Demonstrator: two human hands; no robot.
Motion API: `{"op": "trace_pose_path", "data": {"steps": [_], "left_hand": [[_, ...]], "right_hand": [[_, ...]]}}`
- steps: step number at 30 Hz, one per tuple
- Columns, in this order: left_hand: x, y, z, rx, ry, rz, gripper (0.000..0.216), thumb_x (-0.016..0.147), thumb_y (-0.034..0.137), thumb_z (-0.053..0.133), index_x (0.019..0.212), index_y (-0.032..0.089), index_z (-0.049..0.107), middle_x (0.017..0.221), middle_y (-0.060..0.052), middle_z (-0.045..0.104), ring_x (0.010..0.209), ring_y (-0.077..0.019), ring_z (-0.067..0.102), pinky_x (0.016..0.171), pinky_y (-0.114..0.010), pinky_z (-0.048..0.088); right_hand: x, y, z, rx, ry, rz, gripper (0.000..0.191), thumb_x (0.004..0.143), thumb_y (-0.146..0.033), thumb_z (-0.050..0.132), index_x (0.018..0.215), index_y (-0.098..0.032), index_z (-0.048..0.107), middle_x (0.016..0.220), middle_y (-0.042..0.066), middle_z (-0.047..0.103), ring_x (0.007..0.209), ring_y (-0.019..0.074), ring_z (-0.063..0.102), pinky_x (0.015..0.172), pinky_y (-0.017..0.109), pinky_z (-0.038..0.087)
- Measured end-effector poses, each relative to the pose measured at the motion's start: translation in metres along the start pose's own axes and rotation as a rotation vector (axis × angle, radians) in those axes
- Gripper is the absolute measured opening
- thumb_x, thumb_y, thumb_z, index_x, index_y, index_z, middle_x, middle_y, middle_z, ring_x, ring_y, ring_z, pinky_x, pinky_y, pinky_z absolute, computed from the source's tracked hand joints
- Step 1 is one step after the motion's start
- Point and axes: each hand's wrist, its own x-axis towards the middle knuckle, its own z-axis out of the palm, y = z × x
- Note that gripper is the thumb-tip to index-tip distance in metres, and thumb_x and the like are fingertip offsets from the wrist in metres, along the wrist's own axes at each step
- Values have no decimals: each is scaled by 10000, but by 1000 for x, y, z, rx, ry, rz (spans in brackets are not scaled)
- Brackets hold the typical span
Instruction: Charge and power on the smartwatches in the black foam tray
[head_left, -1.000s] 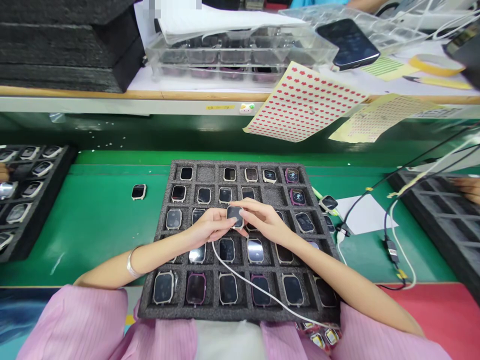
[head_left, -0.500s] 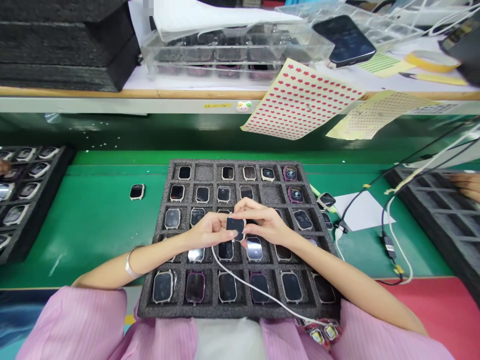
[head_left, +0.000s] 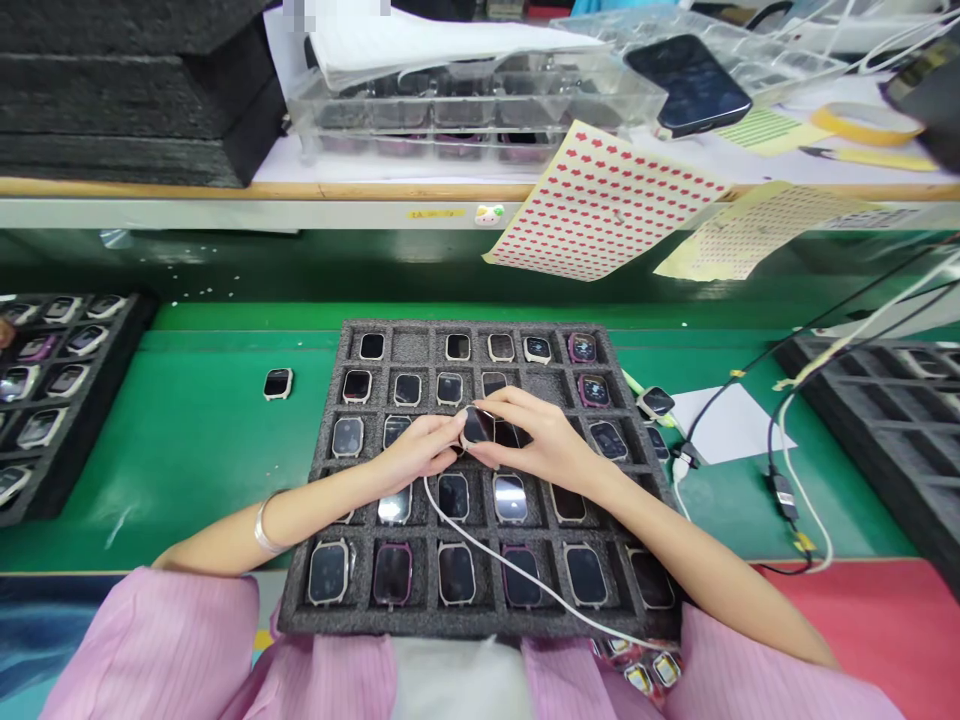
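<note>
Over the middle of a black foam tray [head_left: 409, 345], a smartwatch case [head_left: 478, 427] with a dark screen is held between my two hands. My left hand [head_left: 420, 447] pinches its left edge, fingers closed. On its right side, my right hand [head_left: 544, 440] grips it with thumb and fingers. A white cable [head_left: 517, 570] runs from beneath my left hand across the tray to the lower right; its upper end is hidden. Several more watch cases, such as a purple-framed one [head_left: 393, 574], lie in the tray's compartments around my hands.
A lone watch case [head_left: 278, 383] lies on the green mat, left of the tray. Other foam trays stand left [head_left: 82, 430] and right [head_left: 847, 400], with a person's fingertips at the left one. Black cables [head_left: 772, 440] cross the right side. Sticker sheets [head_left: 600, 205] hang from the shelf.
The watch case between my hands has tilted and shifted slightly up; my left thumb has moved from its screen to its edge. Another person's hand has left the right tray, where watch cases now show.
</note>
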Motion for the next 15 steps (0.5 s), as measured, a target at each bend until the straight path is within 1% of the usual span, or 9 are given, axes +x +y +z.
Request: {"op": "trace_pose_path", "data": {"steps": [3, 5, 7, 9, 11, 15], "left_hand": [[0, 3, 1, -37, -10, -12, 468, 818, 572, 554, 796, 108, 611, 489, 42, 474, 349, -21, 170, 355, -193, 77], [0, 4, 2, -66, -11, -5, 483, 836, 580, 520, 816, 106, 614, 553, 13, 540, 342, -14, 168, 348, -197, 62], [1, 5, 2, -79, -8, 0, 507, 851, 599, 473, 801, 113, 604, 584, 13, 543, 330, -6, 163, 337, -196, 50], [1, 4, 2, -72, -11, 4, 520, 866, 606, 435, 753, 120, 580, 554, 35, 491, 322, -1, 153, 329, -189, 51], [1, 4, 2, -63, -16, 12, 516, 881, 594, 417, 722, 124, 557, 526, 53, 437, 320, 2, 150, 329, -183, 58], [1, 2, 2, -44, 1, 38, 501, 881, 587, 424, 777, 119, 571, 556, 51, 440, 328, 1, 163, 330, -186, 53]], "right_hand": [[0, -1, -3, 12, 127, 31, 279, 848, -311, 647, 1088, -170, 636, 932, 77, 636, 798, 198, 614, 729, 346, 539], [-1, -1, -3, -2, 154, 9, 302, 851, -316, 645, 1117, -176, 625, 978, 89, 637, 848, 211, 617, 763, 361, 536], [-2, -1, -1, -33, 99, -49, 356, 851, -321, 647, 1174, -179, 597, 1034, 104, 629, 939, 236, 601, 821, 389, 520], [-3, 0, 3, -77, 12, -89, 396, 855, -342, 642, 1214, -192, 573, 1065, 109, 620, 983, 252, 576, 844, 413, 508], [-3, 0, 5, -116, -42, -96, 409, 859, -367, 633, 1227, -204, 562, 1089, 111, 610, 995, 259, 562, 854, 427, 502], [-4, 1, 6, -155, -48, -92, 402, 877, -359, 609, 1240, -199, 542, 1121, 119, 594, 1025, 262, 560, 882, 434, 498]]}}
